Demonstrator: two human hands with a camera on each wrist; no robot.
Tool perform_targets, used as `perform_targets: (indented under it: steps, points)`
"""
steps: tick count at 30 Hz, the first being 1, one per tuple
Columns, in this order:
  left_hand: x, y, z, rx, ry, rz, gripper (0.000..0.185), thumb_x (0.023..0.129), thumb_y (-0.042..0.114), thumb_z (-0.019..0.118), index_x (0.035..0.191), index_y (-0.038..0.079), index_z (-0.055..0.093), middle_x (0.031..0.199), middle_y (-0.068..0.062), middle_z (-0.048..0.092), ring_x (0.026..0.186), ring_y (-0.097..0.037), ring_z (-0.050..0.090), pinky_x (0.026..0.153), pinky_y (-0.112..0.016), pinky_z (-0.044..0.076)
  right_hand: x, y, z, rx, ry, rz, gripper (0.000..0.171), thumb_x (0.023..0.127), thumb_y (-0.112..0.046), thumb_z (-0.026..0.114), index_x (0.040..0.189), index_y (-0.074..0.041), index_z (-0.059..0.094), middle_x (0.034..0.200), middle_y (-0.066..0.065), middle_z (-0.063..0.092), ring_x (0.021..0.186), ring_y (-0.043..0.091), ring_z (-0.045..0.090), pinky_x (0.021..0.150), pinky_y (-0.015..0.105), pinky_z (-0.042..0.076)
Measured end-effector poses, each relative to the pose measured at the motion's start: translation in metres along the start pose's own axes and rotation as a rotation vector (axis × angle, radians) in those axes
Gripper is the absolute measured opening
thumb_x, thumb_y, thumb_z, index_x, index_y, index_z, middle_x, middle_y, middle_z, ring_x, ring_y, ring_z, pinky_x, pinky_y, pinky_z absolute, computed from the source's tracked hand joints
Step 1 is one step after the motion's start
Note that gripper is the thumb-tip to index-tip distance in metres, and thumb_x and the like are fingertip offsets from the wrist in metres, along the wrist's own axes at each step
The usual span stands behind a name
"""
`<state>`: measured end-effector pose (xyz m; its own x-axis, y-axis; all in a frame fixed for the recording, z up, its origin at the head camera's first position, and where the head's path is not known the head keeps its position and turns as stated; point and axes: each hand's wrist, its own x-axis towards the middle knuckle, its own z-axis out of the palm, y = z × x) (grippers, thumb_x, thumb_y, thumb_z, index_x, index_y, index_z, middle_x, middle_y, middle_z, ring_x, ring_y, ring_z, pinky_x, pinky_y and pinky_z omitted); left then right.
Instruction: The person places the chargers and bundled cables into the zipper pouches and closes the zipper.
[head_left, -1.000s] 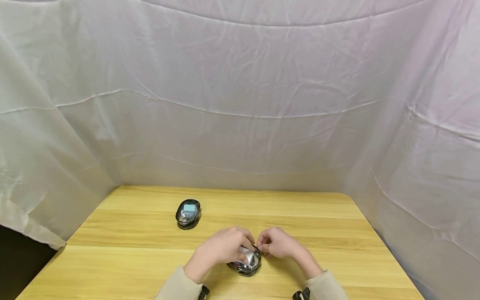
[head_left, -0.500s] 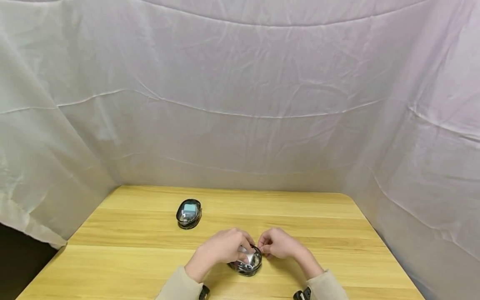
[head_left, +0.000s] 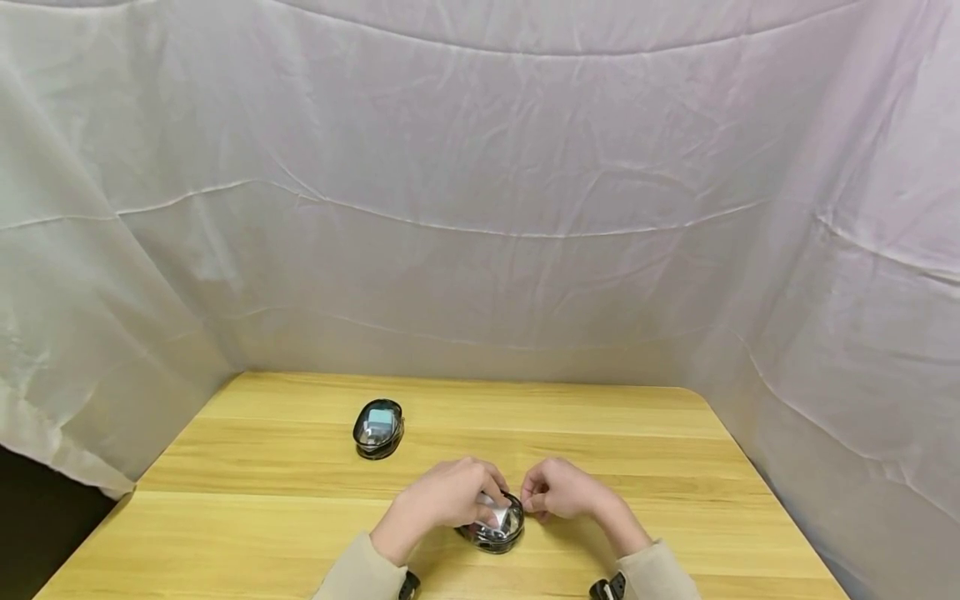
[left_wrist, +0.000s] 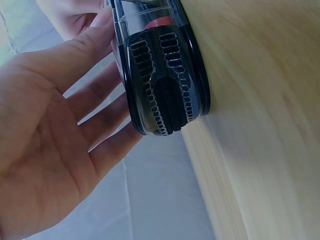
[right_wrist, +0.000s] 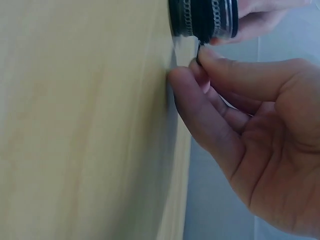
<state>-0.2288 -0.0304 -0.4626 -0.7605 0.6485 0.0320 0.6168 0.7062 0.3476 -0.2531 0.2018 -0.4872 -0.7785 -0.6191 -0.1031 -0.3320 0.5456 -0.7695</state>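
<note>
A small oval case [head_left: 497,528] with a clear lid and a black zipper lies on the wooden table [head_left: 285,533] near its front edge. My left hand [head_left: 444,497] cups over the case from the left, fingers along its lid and side. In the left wrist view the case [left_wrist: 160,75] shows its zipper teeth, with the left hand [left_wrist: 45,150] against it. My right hand [head_left: 561,490] is at the case's right end. In the right wrist view the right hand [right_wrist: 240,115] pinches a small dark zipper pull [right_wrist: 200,48] just off the case [right_wrist: 202,17].
A second oval case [head_left: 378,427] with a clear lid and something blue inside lies further back on the left. White cloth [head_left: 480,208] hangs around the table on three sides. The table's left edge drops to a dark gap [head_left: 30,525].
The right hand has shifted slightly to the right at the case's end. The left hand and both cases have stayed in place.
</note>
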Motion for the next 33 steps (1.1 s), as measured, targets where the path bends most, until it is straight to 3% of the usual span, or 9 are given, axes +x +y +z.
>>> perform_targets:
  steps: [9, 17, 25, 33]
  points:
    - [0.0006, -0.0005, -0.0009, -0.007, -0.007, 0.003, 0.026, 0.081, 0.03, 0.088, 0.106, 0.026, 0.083, 0.122, 0.019, 0.071, 0.109, -0.005, 0.067, 0.095, -0.029, 0.056, -0.0033, -0.0031, -0.004, 0.032, -0.048, 0.038, 0.012, 0.093, 0.007, 0.069, 0.084, -0.001, 0.069, 0.079, 0.008, 0.068, 0.069, 0.02, 0.067, 0.062, 0.032, 0.063]
    - [0.001, -0.0013, 0.0, 0.019, 0.004, 0.013, 0.027, 0.081, 0.034, 0.088, 0.106, 0.026, 0.083, 0.12, 0.018, 0.071, 0.107, -0.005, 0.067, 0.094, -0.03, 0.057, -0.0013, -0.0018, -0.0018, -0.002, -0.005, 0.042, 0.013, 0.093, 0.005, 0.068, 0.084, -0.004, 0.068, 0.08, 0.006, 0.067, 0.069, 0.019, 0.066, 0.061, 0.031, 0.062]
    - [0.0023, -0.0035, 0.0017, 0.056, 0.045, 0.051, 0.033, 0.079, 0.04, 0.088, 0.107, 0.024, 0.083, 0.113, 0.015, 0.072, 0.101, -0.004, 0.068, 0.089, -0.025, 0.057, 0.0023, 0.0012, 0.0024, 0.0, 0.067, 0.036, 0.008, 0.092, 0.008, 0.067, 0.086, 0.003, 0.068, 0.08, 0.007, 0.068, 0.069, 0.023, 0.068, 0.061, 0.033, 0.062]
    - [0.0046, -0.0033, 0.0026, 0.047, 0.035, 0.112, 0.033, 0.082, 0.034, 0.087, 0.112, 0.023, 0.082, 0.125, 0.012, 0.071, 0.112, -0.007, 0.067, 0.097, -0.027, 0.056, 0.0037, 0.0017, 0.0024, 0.003, 0.063, 0.037, 0.011, 0.092, 0.01, 0.066, 0.086, 0.001, 0.069, 0.08, 0.007, 0.068, 0.07, 0.023, 0.069, 0.061, 0.033, 0.063]
